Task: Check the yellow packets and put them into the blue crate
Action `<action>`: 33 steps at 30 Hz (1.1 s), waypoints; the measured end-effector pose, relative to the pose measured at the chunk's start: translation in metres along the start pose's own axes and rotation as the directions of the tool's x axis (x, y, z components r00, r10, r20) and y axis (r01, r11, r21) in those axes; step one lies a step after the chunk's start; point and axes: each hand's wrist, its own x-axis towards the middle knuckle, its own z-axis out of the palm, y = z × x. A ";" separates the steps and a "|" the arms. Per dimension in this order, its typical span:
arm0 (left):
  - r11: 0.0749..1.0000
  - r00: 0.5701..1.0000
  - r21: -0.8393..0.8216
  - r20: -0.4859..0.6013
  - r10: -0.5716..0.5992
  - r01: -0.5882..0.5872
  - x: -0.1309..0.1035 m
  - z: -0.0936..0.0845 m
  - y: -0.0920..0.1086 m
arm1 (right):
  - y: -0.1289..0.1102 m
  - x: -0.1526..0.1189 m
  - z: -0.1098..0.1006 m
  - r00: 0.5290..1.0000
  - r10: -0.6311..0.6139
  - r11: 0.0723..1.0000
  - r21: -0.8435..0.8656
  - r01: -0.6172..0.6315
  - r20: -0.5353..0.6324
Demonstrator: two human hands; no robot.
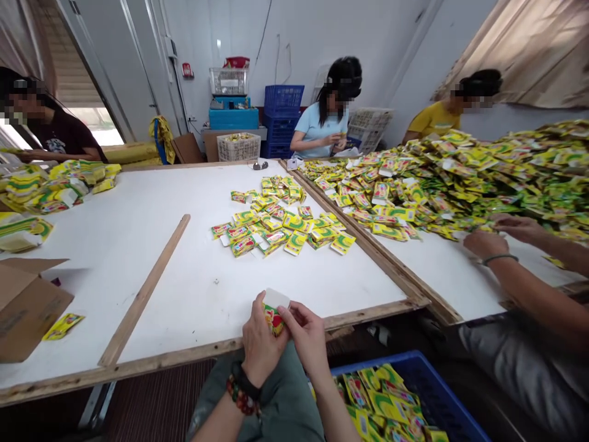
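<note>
Just over the near edge of the white table, my left hand (261, 336) is wrapped round a small yellow, green and red carton (273, 318). Its white end flap (277, 298) stands up. My right hand (304, 328) touches the same carton from the right, thumb pressed on its face and fingers curled; whether anything else is in those fingers is hidden. Beyond my hands lies a loose heap of similar small cartons (276, 227), some with white flaps sticking out. A beaded bracelet and a dark band circle my left wrist.
Wooden strips (151, 282) edge and divide the white table (184, 319). A blue crate (427, 368) of filled-looking packs stands low at my right. A large pile of packs (488, 184) covers the right table, where a co-worker's hands (492, 242) work. A cardboard box (32, 307) sits left.
</note>
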 end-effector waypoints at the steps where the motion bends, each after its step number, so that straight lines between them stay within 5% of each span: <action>1: 1.000 1.000 -0.007 -0.013 0.023 -0.024 -0.003 0.002 -0.003 | 0.000 -0.001 0.001 1.000 0.008 1.000 -0.010 -0.008 0.006; 8: 0.935 0.922 0.005 -0.166 0.351 -0.355 -0.008 0.007 -0.018 | 0.002 -0.005 0.001 0.952 0.273 0.923 0.240 -0.300 0.137; 13: 0.905 0.887 0.030 -0.184 0.423 -0.425 -0.009 0.008 -0.018 | -0.001 -0.008 -0.003 0.902 0.351 0.847 0.327 -0.420 0.251; 18: 0.918 0.920 -0.074 -0.065 0.386 -0.390 -0.006 0.009 -0.020 | 0.004 -0.012 -0.004 0.970 0.201 0.937 0.262 -0.231 0.137; 20: 0.943 0.949 -0.111 -0.076 0.306 -0.313 -0.005 0.006 -0.018 | 0.006 -0.016 -0.003 0.990 0.033 0.995 0.090 -0.045 0.135; 23: 0.956 0.967 -0.150 -0.024 0.253 -0.253 -0.004 0.001 -0.014 | 0.009 -0.020 0.001 0.976 -0.160 0.965 -0.184 0.187 0.150; 28: 0.974 0.966 -0.049 0.122 0.227 -0.222 -0.005 0.001 -0.016 | 0.004 -0.016 0.006 0.994 -0.106 0.938 -0.334 0.091 -0.028; 33: 0.976 0.975 -0.075 0.061 0.211 -0.207 -0.002 0.005 -0.021 | -0.003 -0.012 0.001 0.968 -0.110 0.941 -0.291 0.174 0.224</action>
